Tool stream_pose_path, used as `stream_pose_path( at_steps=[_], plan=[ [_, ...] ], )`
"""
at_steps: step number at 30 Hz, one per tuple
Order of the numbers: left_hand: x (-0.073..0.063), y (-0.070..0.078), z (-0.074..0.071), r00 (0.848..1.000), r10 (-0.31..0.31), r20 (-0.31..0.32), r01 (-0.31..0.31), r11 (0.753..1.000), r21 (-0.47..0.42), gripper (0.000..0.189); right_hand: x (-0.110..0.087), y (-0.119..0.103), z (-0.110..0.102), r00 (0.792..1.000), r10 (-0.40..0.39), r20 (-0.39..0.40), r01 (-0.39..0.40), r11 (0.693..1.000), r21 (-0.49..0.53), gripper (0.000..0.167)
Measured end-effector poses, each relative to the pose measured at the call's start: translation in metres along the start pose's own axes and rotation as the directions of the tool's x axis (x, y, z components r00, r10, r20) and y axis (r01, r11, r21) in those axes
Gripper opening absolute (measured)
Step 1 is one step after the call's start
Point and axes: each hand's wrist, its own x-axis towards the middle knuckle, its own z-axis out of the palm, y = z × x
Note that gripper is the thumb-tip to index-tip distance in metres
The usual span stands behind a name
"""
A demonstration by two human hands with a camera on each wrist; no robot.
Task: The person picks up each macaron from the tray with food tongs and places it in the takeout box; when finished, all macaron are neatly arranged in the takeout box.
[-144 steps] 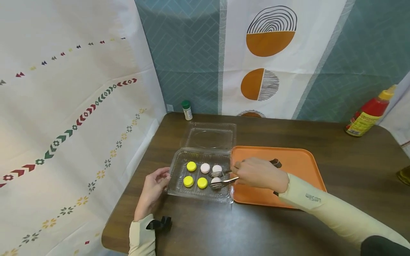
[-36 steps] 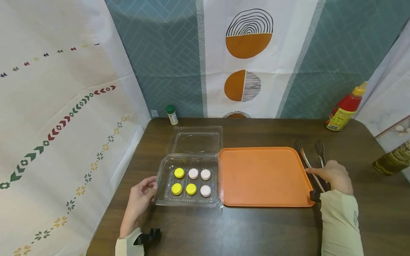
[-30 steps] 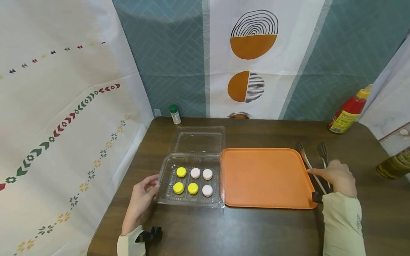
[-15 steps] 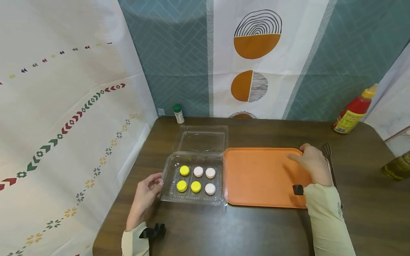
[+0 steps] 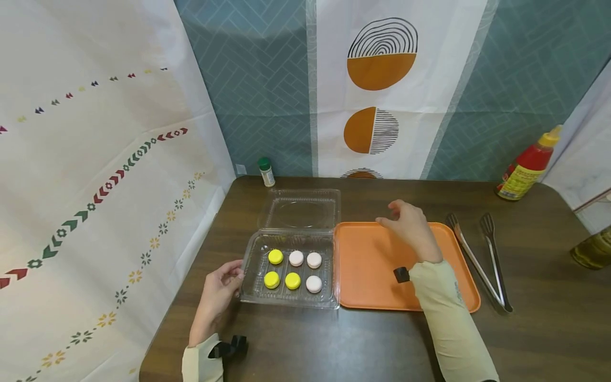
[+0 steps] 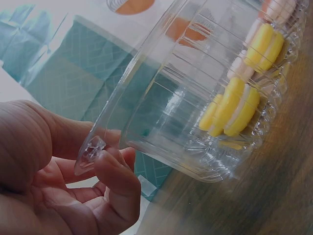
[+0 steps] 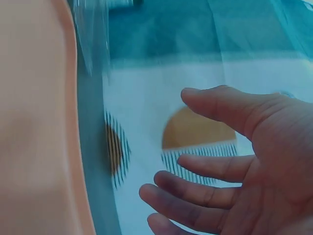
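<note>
A clear plastic clamshell box [image 5: 253, 297] lies with its lid [image 5: 300, 208] folded back on the table. Inside it sit several macarons: yellow ones [image 5: 293, 280] on the left and pink-white ones [image 5: 313, 284] on the right. My left hand [image 5: 220, 289] pinches the box's left rim; the left wrist view has thumb and fingers at its corner tab. Over the back part of the orange tray [image 5: 367, 286] is my right hand [image 5: 408, 228], fingers spread and holding nothing. Metal tongs [image 5: 496, 265] rest on the table right of the tray, partly against its edge.
A green-capped shaker [image 5: 266, 172] stands at the table's back left. At the back right is a red squeeze bottle [image 5: 527, 164] with a yellow cap, and a dark bottle [image 5: 592, 249] stands at the right edge. Patterned cloths hang behind and to the left.
My right hand had the tongs at the pink-white macarons, then laid them right of the tray. It has since let go and moved left over the tray. My left hand keeps its hold on the rim.
</note>
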Motion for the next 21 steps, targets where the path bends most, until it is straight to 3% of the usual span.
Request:
stream_pose_path(
  at_steps=[7,13,21],
  plan=[
    [-0.001,0.002,0.000,1.000,-0.010,0.000,0.010,1.000,0.004,0.033,0.016,-0.027,0.036,0.992,-0.082,0.101,0.077,0.996,0.047,0.065],
    [-0.001,0.002,0.000,1.000,0.002,-0.003,-0.002,1.000,-0.009,0.033,0.023,-0.041,0.058,0.971,-0.105,0.215,0.086,0.991,0.100,0.068],
    [-0.001,-0.001,-0.001,0.999,0.033,-0.002,-0.033,0.999,-0.007,0.032,0.026,-0.048,0.074,0.953,-0.175,0.246,0.147,0.981,0.128,0.077]
  ],
)
